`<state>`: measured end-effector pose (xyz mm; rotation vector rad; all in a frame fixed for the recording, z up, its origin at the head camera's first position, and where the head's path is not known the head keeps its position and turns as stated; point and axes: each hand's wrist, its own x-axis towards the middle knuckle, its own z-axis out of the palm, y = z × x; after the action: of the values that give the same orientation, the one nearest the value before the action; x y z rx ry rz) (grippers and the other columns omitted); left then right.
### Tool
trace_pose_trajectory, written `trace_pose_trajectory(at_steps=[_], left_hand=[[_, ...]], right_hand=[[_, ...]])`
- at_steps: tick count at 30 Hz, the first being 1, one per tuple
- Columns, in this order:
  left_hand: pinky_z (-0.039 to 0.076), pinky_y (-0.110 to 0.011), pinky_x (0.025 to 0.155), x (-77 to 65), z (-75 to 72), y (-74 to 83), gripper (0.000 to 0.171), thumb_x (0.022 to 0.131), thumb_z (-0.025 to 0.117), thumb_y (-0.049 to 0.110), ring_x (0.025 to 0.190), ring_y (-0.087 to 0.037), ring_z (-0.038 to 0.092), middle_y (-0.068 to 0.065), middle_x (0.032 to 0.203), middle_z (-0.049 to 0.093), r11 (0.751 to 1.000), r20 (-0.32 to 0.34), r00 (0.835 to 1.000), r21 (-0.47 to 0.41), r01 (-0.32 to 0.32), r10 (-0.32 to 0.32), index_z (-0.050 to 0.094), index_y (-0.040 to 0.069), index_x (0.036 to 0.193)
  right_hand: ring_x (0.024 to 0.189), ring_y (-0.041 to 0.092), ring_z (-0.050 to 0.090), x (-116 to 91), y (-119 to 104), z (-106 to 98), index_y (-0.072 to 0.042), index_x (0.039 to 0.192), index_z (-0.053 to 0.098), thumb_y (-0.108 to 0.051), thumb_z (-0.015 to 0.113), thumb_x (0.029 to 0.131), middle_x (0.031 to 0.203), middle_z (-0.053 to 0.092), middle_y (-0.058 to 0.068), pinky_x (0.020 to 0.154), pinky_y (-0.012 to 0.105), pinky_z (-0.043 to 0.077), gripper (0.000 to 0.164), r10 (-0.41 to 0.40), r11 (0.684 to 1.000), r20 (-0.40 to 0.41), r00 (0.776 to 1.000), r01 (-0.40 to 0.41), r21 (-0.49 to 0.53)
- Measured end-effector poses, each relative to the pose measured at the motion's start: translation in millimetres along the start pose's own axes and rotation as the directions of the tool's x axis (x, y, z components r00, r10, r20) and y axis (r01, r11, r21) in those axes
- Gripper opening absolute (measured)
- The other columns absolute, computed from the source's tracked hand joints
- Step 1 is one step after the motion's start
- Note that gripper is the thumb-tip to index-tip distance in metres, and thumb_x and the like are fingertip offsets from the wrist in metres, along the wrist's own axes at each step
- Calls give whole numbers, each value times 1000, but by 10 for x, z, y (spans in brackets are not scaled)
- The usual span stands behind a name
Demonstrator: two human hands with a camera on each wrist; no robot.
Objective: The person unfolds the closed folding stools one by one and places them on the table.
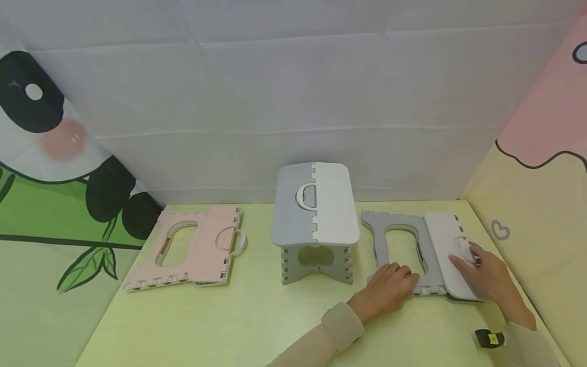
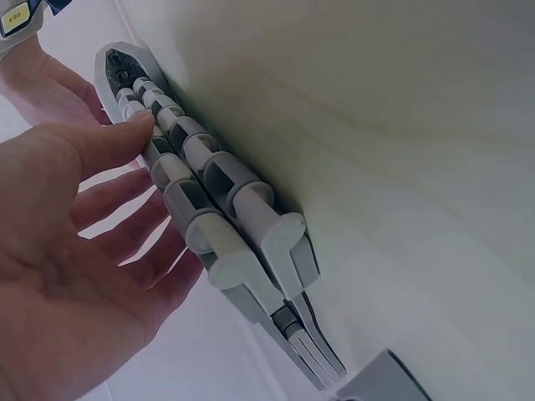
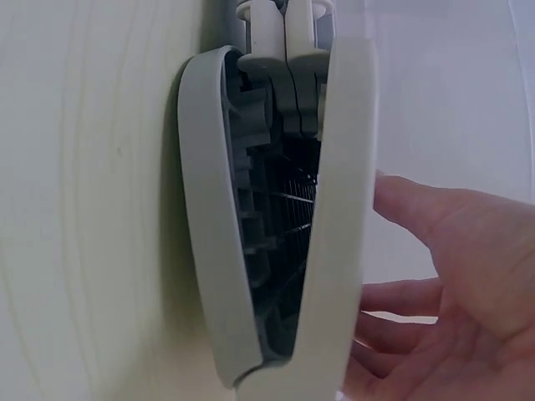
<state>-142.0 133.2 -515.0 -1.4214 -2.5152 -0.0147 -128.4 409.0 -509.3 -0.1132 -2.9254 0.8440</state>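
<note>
A folded grey-and-white folding stool [image 1: 441, 239] lies flat at the right of the table. At its near left corner, my left hand [image 1: 384, 289] grips the grey leg panel. In the left wrist view, the thumb [image 2: 125, 138] presses the hinged edge while the fingers reach over the other side. My right hand [image 1: 490, 275] holds the stool's right end by the carry handle [image 1: 467, 251], its thumb on the white panel. The right wrist view shows the two seat halves [image 3: 347, 209] slightly parted at the end, with ribbed undersides between them.
A grey-and-white stool [image 1: 337, 204] stands unfolded at the table's middle, close beside the left hand's stool. Farther left lies a folded pink stool [image 1: 206, 244]. A white cloth wall [image 1: 293, 102] rises behind the table, with printed panels at both sides.
</note>
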Motion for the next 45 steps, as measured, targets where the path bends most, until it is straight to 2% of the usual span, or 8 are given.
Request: trace_pose_trajectory(at_steps=[5, 11, 17, 21, 32, 41, 44, 45], left_hand=[[49, -19, 88, -6, 3, 7, 23, 103, 63, 33, 97, -9, 60, 6, 113, 66, 1000, -18, 1000, -2, 3, -3, 67, 21, 122], [50, -20, 89, 32, 22, 47, 23, 101, 64, 38, 95, -8, 61, 7, 110, 66, 1000, -29, 999, 18, 23, -22, 67, 22, 117], [49, -19, 89, 80, 46, 93, 32, 101, 64, 46, 96, -7, 59, 8, 113, 64, 999, 7, 999, 16, 51, -51, 65, 22, 122], [49, -18, 89, 106, 49, 114, 35, 100, 64, 48, 96, -6, 59, 8, 113, 64, 998, 20, 998, 2, 64, -64, 64, 22, 124], [49, -19, 91, 141, 52, 170, 41, 100, 64, 49, 99, -6, 59, 7, 116, 64, 996, 23, 996, -7, 85, -84, 63, 22, 130], [50, -17, 84, 133, 51, 183, 34, 101, 66, 42, 94, -6, 59, 7, 112, 65, 997, 13, 997, 40, 70, -71, 64, 21, 127], [50, -16, 84, 131, 39, 178, 34, 101, 66, 41, 94, -6, 60, 7, 112, 66, 997, 11, 998, 43, 68, -68, 64, 21, 128], [50, -16, 84, 130, 35, 178, 34, 101, 66, 41, 94, -6, 60, 7, 113, 66, 997, 15, 998, 38, 68, -69, 64, 21, 129]], right_hand=[[106, 60, 60, 21, 62, -41, 24, 136, 45, -36, 60, 104, 125, 53, 48, 81, 63, 55, 70, 8, 1000, 25, 1000, -8, 3], [100, 55, 60, -18, 119, -78, 20, 131, 51, -29, 61, 105, 116, 59, 43, 73, 56, 54, 57, 14, 1000, -55, 998, -12, 23], [106, 62, 55, -33, 135, -105, 22, 132, 47, -25, 59, 106, 124, 51, 47, 82, 68, 50, 55, 27, 999, -96, 995, -23, 46], [109, 67, 49, -13, 161, -121, 23, 137, 41, -27, 56, 107, 129, 43, 51, 84, 72, 47, 60, 53, 998, -74, 996, -50, 44], [119, 67, 43, 29, 258, -121, 23, 146, 25, -35, 44, 111, 138, 35, 51, 90, 71, 46, 71, 156, 985, 21, 988, -157, 78], [127, 64, 39, 52, 332, -104, 19, 150, 24, -43, 40, 110, 145, 32, 47, 95, 72, 42, 75, 207, 967, 85, 975, -217, 131], [129, 65, 39, 52, 346, -108, 18, 150, 26, -44, 40, 110, 146, 32, 47, 94, 70, 44, 75, 205, 963, 100, 974, -219, 158], [128, 64, 40, 52, 351, -110, 18, 150, 27, -43, 40, 110, 146, 32, 47, 92, 64, 48, 74, 201, 963, 101, 974, -216, 163]])
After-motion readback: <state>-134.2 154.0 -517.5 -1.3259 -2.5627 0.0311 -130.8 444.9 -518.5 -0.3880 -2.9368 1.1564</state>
